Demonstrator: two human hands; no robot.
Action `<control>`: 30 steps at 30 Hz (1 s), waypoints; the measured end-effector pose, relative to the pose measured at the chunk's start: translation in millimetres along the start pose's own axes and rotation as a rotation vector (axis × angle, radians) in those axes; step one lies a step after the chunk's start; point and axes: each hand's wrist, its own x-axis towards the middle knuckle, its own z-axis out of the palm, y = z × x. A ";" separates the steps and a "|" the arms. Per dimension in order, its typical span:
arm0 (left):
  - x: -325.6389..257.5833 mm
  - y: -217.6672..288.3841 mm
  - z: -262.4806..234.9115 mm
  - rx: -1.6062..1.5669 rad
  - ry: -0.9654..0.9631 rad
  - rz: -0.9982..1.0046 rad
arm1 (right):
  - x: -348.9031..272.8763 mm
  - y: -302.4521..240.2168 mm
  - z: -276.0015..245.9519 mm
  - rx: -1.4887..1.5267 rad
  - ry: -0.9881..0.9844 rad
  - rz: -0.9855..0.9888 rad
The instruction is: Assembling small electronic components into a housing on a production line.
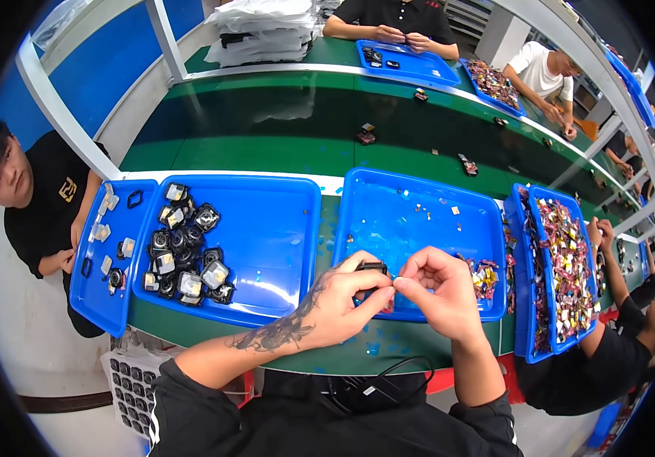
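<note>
Over the near edge of a blue tray point(419, 180), my two hands meet at the fingertips. My left hand point(346, 301) is closed round a small black part point(372, 267), whose upper edge shows above the fingers. The thumb and forefinger of my right hand point(443, 295) pinch together right beside it. A speck of blue shows between the fingertips, too small to name. Below and behind the right hand, small pink and yellow electronic pieces point(484, 279) are heaped in the tray's corner. Tiny bits and blue scraps lie scattered over its bottom.
Left of me, a blue tray point(278, 228) holds a pile of black square casings point(183, 244); beyond it a narrower tray point(99, 297) holds some pieces, near a seated person. At right stand stacked trays point(567, 263) full of small parts. A green conveyor belt point(266, 126) carries scattered pieces; other people work across it.
</note>
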 end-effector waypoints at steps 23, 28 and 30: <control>-1.8 -9.4 4.9 -0.407 0.020 -0.202 | -14.7 17.6 0.2 -0.061 0.251 -0.240; -1.2 -8.1 5.9 -0.556 -0.022 -0.175 | -9.2 2.9 18.7 -0.467 0.183 -0.263; -3.5 -8.5 5.3 -0.537 -0.040 -0.190 | -5.4 1.5 26.7 -0.480 0.216 -0.297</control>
